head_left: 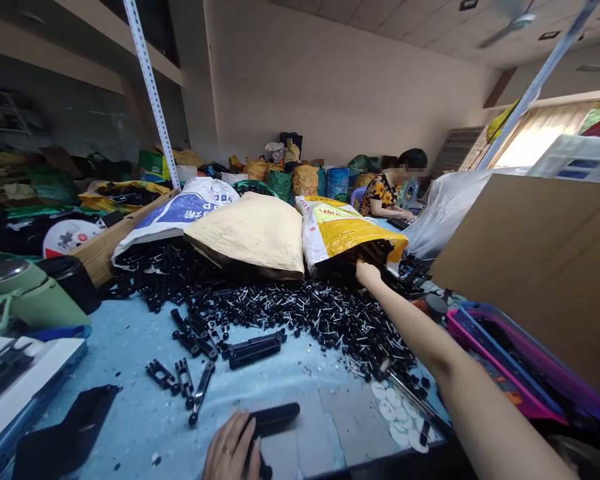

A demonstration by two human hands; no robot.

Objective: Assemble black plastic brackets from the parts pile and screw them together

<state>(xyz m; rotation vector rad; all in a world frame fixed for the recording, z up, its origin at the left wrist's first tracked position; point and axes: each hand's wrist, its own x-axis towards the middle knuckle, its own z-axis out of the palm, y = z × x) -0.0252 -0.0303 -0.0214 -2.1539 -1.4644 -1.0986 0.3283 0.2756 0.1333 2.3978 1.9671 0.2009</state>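
At the front edge of the table, my left hand [230,448] curls over a long black plastic part [275,418], whose far end sticks out to the right. My right hand [367,273] is stretched forward to the mouth of a yellow and white sack [347,230]. It looks closed, but its fingertips and anything in them are hidden by the dark opening, where black parts [375,252] show. Between my hands lies a wide heap of black-headed metal pins [325,313]. Several black jointed pieces [183,377] and a long black part [255,348] lie nearer.
A cream sack [250,230] and a blue and white sack [180,213] lie over the heap. White discs [397,413] and a metal rod [413,393] are at front right, beside a pink and blue bin [505,360] and cardboard [535,267]. Another person [380,197] sits behind.
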